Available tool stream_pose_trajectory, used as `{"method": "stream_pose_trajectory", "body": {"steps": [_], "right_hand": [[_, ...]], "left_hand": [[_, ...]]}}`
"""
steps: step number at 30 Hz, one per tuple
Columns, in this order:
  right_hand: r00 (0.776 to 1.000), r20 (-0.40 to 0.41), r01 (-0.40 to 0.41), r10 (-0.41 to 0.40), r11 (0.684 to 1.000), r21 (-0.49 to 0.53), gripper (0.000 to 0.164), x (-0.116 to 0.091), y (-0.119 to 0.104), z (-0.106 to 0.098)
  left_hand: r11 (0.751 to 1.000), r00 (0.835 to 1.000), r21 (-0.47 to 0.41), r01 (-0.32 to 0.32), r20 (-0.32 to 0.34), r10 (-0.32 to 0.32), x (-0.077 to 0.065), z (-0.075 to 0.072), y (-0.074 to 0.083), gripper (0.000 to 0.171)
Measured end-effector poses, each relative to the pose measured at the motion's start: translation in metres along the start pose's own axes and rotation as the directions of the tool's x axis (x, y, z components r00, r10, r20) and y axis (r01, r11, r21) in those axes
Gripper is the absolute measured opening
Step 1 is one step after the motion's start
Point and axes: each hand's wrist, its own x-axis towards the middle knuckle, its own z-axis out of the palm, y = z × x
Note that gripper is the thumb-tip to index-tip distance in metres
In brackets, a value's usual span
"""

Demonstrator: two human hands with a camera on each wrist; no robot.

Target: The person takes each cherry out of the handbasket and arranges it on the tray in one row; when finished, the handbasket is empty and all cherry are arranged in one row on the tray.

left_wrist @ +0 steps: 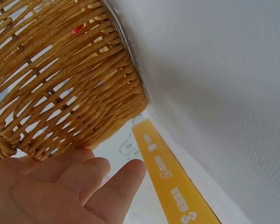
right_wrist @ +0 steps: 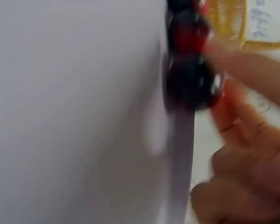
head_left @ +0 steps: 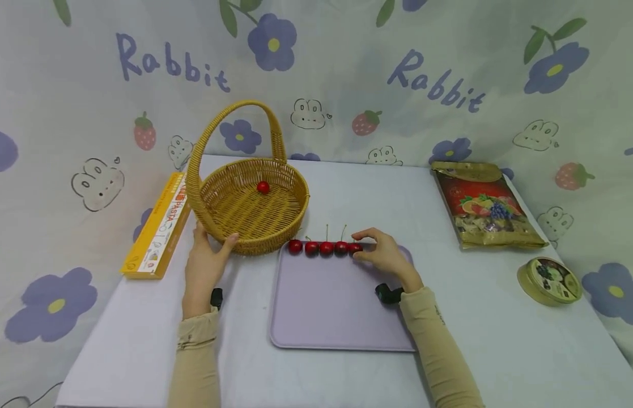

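A row of several dark red cherries [head_left: 326, 249] lies along the far edge of a lilac tray [head_left: 342, 306]; some stems point up. My right hand [head_left: 385, 255] is at the right end of the row, thumb and forefinger on either side of the end cherry [right_wrist: 191, 83]. The right wrist view is blurred there. To the left stands a wicker basket [head_left: 245, 241] with a tall handle and one red cherry [head_left: 263, 187] inside. My left hand [head_left: 206, 263] rests against its near left side, thumb by the rim. In the left wrist view its fingers [left_wrist: 119, 191] lie loosely extended beside the wicker.
A yellow pasta box [head_left: 158, 229] lies left of the basket. On the right are a red and gold bag [head_left: 487, 207] and a round gold tin [head_left: 549, 281]. A printed curtain [head_left: 336, 56] hangs behind the white-covered table [head_left: 479, 340].
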Motion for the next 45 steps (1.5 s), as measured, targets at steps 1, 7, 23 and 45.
{"method": "stream_pose_trajectory", "body": {"steps": [1, 7, 23, 45], "right_hand": [[1.0, -0.01, -0.003, 0.003, 1.0, 0.017, 0.042, 0.002, -0.002, -0.003], [0.994, -0.105, 0.028, -0.013, 0.99, 0.14, 0.045, 0.026, -0.03, -0.021], [0.928, 0.337, -0.363, 0.16, 0.595, 0.717, 0.047, 0.129, -0.156, 0.037], [0.702, 0.579, -0.698, 0.415, 0.24, 0.674, 0.046, 0.206, -0.167, 0.124]], "left_hand": [[1.0, 1.0, -0.001, -0.001, -0.001, 0.001, 0.0, 0.0, 0.0, 0.097], [1.0, 1.0, 0.002, 0.018, 0.023, -0.018, -0.003, 0.0, 0.001, 0.099], [1.0, 1.0, -0.014, 0.012, 0.001, -0.012, -0.005, 0.006, 0.002, 0.098], [1.0, 0.999, -0.013, 0.024, -0.044, -0.025, -0.004, 0.004, -0.003, 0.103]]}}
